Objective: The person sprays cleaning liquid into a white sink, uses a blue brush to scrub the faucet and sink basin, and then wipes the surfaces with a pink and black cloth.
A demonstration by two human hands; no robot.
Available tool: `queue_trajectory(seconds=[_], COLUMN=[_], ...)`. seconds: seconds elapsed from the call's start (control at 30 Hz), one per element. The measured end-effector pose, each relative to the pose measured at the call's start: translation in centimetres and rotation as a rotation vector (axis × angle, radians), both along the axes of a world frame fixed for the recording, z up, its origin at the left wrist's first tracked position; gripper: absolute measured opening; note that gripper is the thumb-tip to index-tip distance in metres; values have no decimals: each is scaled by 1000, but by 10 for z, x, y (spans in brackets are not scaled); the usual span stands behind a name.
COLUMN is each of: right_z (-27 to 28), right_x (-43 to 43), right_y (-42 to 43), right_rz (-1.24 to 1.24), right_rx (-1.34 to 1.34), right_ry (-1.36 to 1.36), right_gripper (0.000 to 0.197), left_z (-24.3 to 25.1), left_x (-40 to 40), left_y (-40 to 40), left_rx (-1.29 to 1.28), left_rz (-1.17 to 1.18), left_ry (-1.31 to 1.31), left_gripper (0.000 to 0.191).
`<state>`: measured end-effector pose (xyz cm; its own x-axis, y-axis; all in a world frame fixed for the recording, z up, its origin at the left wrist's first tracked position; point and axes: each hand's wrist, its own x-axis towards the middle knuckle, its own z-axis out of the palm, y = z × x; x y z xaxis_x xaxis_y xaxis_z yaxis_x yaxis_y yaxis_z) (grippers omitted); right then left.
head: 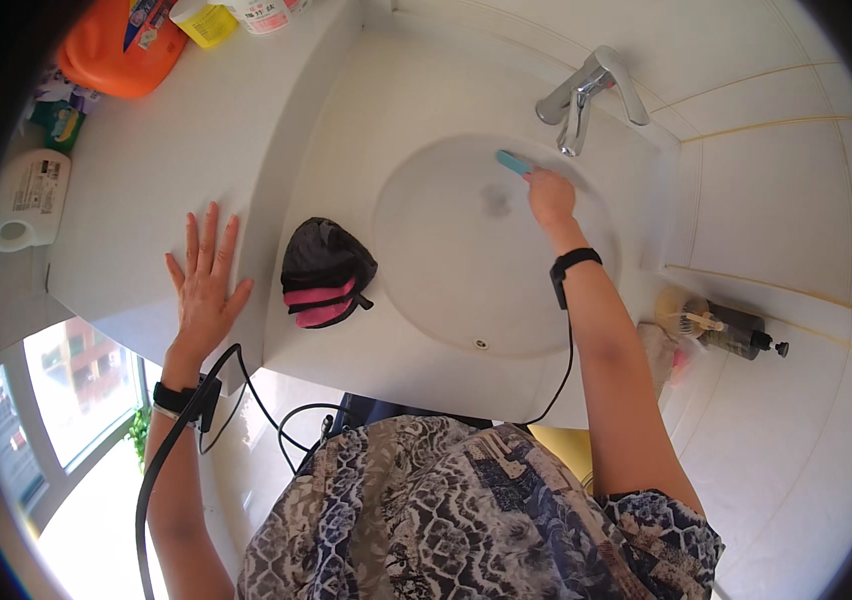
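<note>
My right hand (552, 196) grips a teal-ended tool, perhaps a brush (512, 162), over the far side of the round white washbasin (441, 292). Its working face is turned out of sight. A dark round patch, probably the drain (496, 200), lies in the bowl just left of that hand. Fingers spread, my left hand (208, 274) rests palm down on the raised white ledge (133, 180) and holds nothing. Between the ledge and the bowl sits a folded black and pink fabric item (328, 262), touched by neither hand.
A chrome faucet (576, 101) rises behind the bowl. An orange jug (122, 56), a yellow tub (207, 24) and a white bottle (34, 196) stand along the ledge's far-left edge. At right is a dark pump bottle (733, 330). A black cable (186, 420) loops beside my left wrist.
</note>
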<state>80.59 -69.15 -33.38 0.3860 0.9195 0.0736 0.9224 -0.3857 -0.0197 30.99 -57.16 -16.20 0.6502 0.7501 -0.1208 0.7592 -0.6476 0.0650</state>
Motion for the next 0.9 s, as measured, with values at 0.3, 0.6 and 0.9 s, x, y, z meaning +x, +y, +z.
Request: queue_trajectory(seconds=[0.3,0.6,0.9], right_z=[-21,-29,-50], right_x=[6,35,15], right_y=[-29,-38,-7], right_rz=[-370,-191,-70], right_rx=[197,154,94], right_ry=[268,146,100], right_gripper=[14,23,28], left_z=[2,4,5], left_x=[0,1,5], left_y=[0,2,2], left_rx=[36,42,5], left_rz=[-12,-6,-13], left_ry=[11,17,17], left_gripper=[76,76,77])
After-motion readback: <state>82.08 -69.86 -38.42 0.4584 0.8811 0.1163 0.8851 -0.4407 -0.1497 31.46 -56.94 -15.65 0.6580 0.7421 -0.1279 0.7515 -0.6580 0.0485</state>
